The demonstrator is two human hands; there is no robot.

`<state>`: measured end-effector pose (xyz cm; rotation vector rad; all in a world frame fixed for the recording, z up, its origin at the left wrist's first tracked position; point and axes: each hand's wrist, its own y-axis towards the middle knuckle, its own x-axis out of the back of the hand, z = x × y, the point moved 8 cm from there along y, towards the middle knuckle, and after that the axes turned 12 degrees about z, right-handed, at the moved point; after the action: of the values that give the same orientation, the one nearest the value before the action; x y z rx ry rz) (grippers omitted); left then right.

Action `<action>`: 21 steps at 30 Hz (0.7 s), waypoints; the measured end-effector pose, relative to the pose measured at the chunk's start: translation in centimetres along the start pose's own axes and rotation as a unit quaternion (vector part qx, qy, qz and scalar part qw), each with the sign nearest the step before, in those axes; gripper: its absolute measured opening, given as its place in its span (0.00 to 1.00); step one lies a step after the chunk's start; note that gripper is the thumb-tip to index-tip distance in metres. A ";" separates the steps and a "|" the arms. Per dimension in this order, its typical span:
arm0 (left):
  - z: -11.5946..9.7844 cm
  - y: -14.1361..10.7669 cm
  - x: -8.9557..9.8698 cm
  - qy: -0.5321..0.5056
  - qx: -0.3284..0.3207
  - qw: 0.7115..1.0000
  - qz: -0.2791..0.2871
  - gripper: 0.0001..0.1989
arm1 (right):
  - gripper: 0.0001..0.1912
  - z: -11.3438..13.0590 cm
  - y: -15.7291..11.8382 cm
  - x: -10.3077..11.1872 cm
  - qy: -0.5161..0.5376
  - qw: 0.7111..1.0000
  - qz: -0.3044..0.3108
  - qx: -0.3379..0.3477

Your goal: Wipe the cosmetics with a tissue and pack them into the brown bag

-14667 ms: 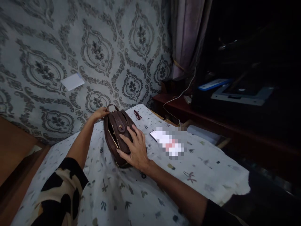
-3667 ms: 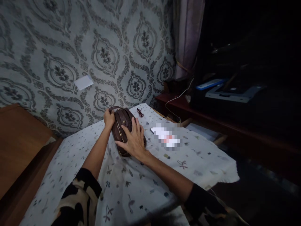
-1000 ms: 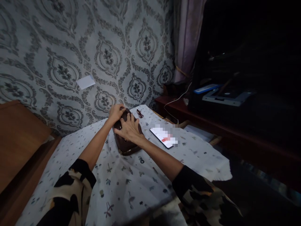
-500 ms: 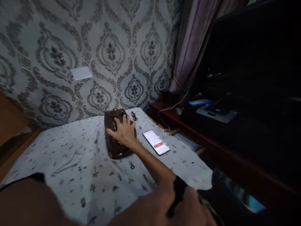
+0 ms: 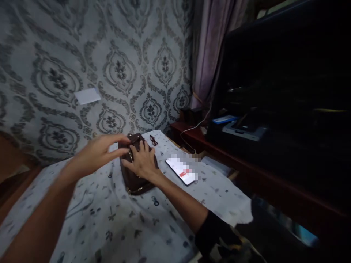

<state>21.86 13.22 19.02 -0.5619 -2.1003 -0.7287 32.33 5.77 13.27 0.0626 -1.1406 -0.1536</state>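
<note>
A brown handbag (image 5: 138,184) with gold-coloured zips lies on the patterned white cloth. My right hand (image 5: 142,159) rests on its front, palm down and fingers spread. At the bag's upper left edge is my left hand (image 5: 102,149), thumb and fingers apart on either side of a gap. Its fingertips reach the bag near the zip and strap; whether they touch it I cannot tell. To the right of the bag lies a phone (image 5: 178,171) with a lit screen, partly blurred out.
Dark-framed glasses (image 5: 153,140) lie behind the bag. On the right runs a dark red wooden ledge (image 5: 219,140) with a white cable (image 5: 196,126) and a blue-white packet (image 5: 225,119). Patterned wallpaper (image 5: 120,71) backs the cloth-covered surface (image 5: 120,223).
My left hand has moved from low in the picture, near my right sleeve, up to the bag's upper left edge. My right hand stays on the bag. The view has shifted slightly.
</note>
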 end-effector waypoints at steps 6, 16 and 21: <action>2.6 3.4 -0.4 0.082 0.014 0.990 0.110 0.23 | 0.37 0.2 0.1 0.1 -0.004 1.000 0.016 -0.006; 4.9 6.1 -0.6 0.182 0.109 0.977 0.018 0.13 | 0.38 0.3 0.1 0.1 -0.011 1.000 0.011 -0.011; 5.1 6.5 -0.9 0.170 0.115 0.979 0.001 0.13 | 0.37 0.4 0.1 0.2 -0.011 1.000 0.006 -0.005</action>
<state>23.47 21.27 17.75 -0.2886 -1.8303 -0.5272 32.06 5.83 13.58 0.0459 -1.1616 -0.1495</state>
